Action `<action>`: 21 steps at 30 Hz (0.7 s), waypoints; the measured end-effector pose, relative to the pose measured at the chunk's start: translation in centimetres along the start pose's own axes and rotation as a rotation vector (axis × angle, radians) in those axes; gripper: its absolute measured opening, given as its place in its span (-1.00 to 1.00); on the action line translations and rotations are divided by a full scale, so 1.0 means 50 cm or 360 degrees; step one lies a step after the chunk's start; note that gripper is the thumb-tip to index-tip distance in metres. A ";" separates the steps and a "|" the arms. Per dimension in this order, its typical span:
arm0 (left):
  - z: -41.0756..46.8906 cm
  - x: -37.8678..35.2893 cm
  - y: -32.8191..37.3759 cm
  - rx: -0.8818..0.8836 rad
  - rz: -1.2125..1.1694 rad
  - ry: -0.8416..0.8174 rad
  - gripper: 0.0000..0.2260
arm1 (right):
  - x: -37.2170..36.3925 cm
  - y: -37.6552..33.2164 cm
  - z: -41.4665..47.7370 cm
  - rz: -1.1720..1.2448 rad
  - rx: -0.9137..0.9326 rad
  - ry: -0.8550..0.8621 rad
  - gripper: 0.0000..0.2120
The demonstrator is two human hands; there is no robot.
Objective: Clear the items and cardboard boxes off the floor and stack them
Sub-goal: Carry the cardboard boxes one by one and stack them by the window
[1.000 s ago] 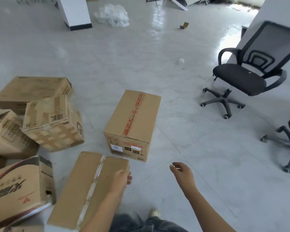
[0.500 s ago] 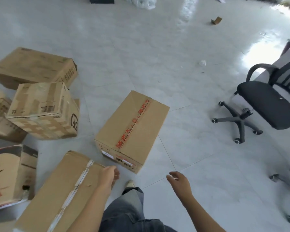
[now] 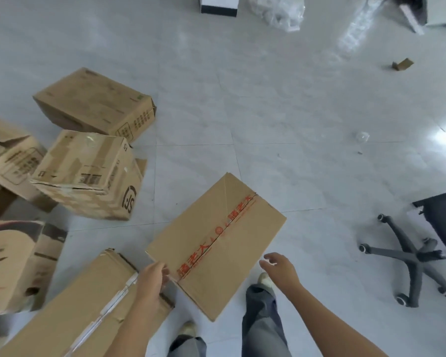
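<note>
A brown cardboard box sealed with red printed tape stands on the grey tiled floor right in front of me. My left hand reaches its near-left edge, fingertips against the cardboard. Just off the box's right side, my right hand hovers with loosely spread fingers and holds nothing. A long flat box with white tape lies at the lower left, under my left forearm. My legs and shoes show below the box.
Several more boxes lie jumbled at the left: a "JS" box, a far box, an open one, a red-and-black printed one. An office chair base stands right. Plastic wrap and a cardboard scrap lie far off.
I have stepped closer to the red-taped box. My left hand left the long box and moved to the red-taped box's near edge; my right hand came up to its right side.
</note>
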State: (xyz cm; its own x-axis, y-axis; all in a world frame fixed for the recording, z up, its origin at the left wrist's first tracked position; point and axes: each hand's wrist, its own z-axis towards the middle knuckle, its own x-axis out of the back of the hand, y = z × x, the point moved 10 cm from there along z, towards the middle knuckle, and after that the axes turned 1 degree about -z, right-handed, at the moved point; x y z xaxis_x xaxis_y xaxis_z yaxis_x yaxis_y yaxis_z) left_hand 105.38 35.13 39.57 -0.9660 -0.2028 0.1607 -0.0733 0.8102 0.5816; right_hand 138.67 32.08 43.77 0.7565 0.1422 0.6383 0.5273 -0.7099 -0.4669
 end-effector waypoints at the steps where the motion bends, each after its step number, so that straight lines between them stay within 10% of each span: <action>1: 0.012 0.003 0.005 0.0015 -0.0022 0.0059 -0.79 | 0.013 -0.010 0.041 -0.0039 0.0006 -0.0039 -0.64; 21: 0.017 -0.225 -0.075 0.0376 -0.0486 0.0852 -0.88 | 0.105 -0.138 0.625 -0.1080 0.0278 -0.0684 -0.64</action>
State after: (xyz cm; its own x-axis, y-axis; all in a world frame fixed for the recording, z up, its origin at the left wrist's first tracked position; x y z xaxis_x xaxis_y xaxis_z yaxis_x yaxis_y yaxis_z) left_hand 116.31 34.83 34.90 -0.6405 -0.6388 0.4262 -0.4360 0.7594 0.4830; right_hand 151.09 59.28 31.24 0.3148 0.7787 0.5428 0.9491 -0.2618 -0.1749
